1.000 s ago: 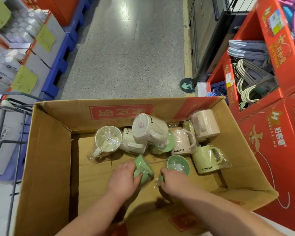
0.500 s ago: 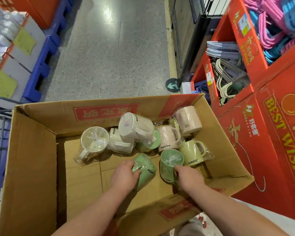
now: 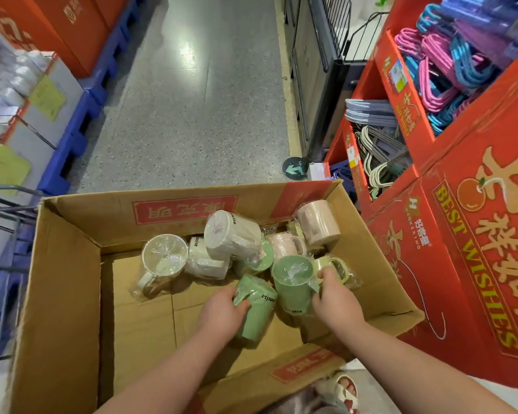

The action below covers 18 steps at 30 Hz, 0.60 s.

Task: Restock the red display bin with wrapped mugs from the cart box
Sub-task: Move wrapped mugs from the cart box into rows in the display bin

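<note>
An open cardboard cart box (image 3: pixel 69 282) holds several plastic-wrapped mugs in white, pink and green. My left hand (image 3: pixel 222 315) grips a green wrapped mug (image 3: pixel 256 312) lying tilted, base toward me. My right hand (image 3: pixel 335 300) grips a second green wrapped mug (image 3: pixel 292 282), upright with its mouth up, lifted just above the box floor. A pale green mug (image 3: pixel 332 264) sits right behind my right hand. The red display bin (image 3: pixel 467 264) with "BEST WISHES" print stands right of the box; its inside is out of view.
Red bins on the right hold grey hangers (image 3: pixel 380 156) and pink and blue hangers (image 3: pixel 452 70). The aisle floor (image 3: pixel 192 100) runs ahead. Blue pallets (image 3: pixel 72 144) with boxed goods line the left. The cart's metal frame (image 3: pixel 3 204) shows at the left.
Both hands have tightened on the two green mugs and raised them slightly. The right-hand mug came upright and nearer. The view swung right, showing more of the red bin.
</note>
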### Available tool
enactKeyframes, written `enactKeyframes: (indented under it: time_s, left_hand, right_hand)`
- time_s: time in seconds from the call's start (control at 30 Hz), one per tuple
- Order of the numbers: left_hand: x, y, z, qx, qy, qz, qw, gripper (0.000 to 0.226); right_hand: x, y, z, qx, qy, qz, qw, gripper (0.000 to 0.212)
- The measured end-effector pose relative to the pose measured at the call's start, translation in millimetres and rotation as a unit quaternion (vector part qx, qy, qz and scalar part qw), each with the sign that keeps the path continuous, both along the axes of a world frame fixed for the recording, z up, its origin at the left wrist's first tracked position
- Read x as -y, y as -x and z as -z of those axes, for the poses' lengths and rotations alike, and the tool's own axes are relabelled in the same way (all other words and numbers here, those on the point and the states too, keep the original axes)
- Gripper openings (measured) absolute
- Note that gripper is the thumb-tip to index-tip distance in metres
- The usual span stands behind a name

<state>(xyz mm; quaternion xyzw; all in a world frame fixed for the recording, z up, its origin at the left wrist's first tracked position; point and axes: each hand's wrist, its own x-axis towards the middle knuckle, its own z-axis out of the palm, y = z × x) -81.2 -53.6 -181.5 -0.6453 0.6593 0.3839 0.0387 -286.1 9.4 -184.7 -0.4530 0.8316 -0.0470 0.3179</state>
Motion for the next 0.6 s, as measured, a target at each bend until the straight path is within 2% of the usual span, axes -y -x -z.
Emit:
enactKeyframes:
  time_s: [0.1, 0.33, 0.5, 0.6]
  left_hand:
    - [-3, 6, -12, -0.028, 0.012, -0.021, 0.999, 0.012]
    - [-16, 17, -44, -0.079, 0.041, -0.083, 0.993, 0.014]
    - [-36, 31, -68, -0.101, 0.063, -0.148, 0.982, 0.012]
    - [-54, 42, -83, -0.118, 0.085, -0.178, 0.973, 0.019]
  right_hand:
    - [0, 6, -15, 0.031, 0.017, 0.033, 0.999, 0.026]
    - [-7, 17, -48, 0.096, 0.07, 0.079, 0.99, 0.015]
    - [-18, 28, -71, 0.118, 0.107, 0.075, 0.984, 0.015]
    - [-32, 38, -85, 0.136, 0.137, 0.064, 0.979, 0.016]
